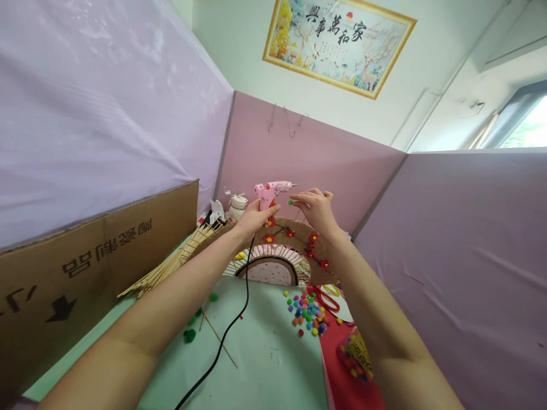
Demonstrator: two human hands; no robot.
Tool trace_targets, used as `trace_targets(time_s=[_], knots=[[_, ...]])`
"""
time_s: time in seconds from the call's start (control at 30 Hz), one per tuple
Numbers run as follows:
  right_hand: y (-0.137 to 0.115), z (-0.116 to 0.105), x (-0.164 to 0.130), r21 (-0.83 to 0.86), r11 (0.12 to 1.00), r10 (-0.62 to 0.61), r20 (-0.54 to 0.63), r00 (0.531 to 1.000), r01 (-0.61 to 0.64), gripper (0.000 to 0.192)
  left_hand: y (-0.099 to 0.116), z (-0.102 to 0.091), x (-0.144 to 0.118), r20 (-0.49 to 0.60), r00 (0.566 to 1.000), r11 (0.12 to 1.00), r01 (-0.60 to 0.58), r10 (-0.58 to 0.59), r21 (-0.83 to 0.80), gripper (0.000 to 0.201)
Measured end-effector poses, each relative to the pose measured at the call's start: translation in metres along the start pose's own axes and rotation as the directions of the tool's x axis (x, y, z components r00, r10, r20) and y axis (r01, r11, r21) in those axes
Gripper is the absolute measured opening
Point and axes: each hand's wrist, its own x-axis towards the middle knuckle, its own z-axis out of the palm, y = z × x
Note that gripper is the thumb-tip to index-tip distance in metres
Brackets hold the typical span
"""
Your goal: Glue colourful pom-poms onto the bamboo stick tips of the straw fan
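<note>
Green cloth covers the surface (265, 364), where a black cord (226, 336) runs up the middle past a scatter of coloured pompoms (308, 313) on the right and a bundle of thin wooden sticks (171, 267) on the left. Farther off, a brown fan-shaped piece (299, 242) dotted with red flowers stands against the pink partition (307, 154). Above it, the left hand (253, 219) grips a pink glue gun (269, 193), its nozzle pointing right at a small green pompom (290, 202) pinched in the right hand (315, 208).
</note>
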Motion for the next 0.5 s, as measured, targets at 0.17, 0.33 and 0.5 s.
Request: trace_targets(time_s=[0.17,0.33,0.5], knots=[[-0.0023,0.0036,0.0012,-0.025,1.000,0.012,0.018,1.000,-0.012,0.023,0.0004,0.0005,-0.0010,-0.011,1.000,1.000,0.003,-0.003,-0.002,0.037],[0.0007,0.0082,-0.0010,-0.031,0.998,0.056,0.008,0.998,-0.055,0.025,-0.0005,-0.0013,-0.0004,-0.002,1.000,1.000,0.001,-0.001,0.014,0.038],[0.0000,0.0070,-0.0027,-0.036,0.998,0.053,0.010,0.999,-0.053,0.024,-0.0007,-0.0010,-0.0007,-0.013,1.000,1.000,-0.007,0.007,0.013,0.036]])
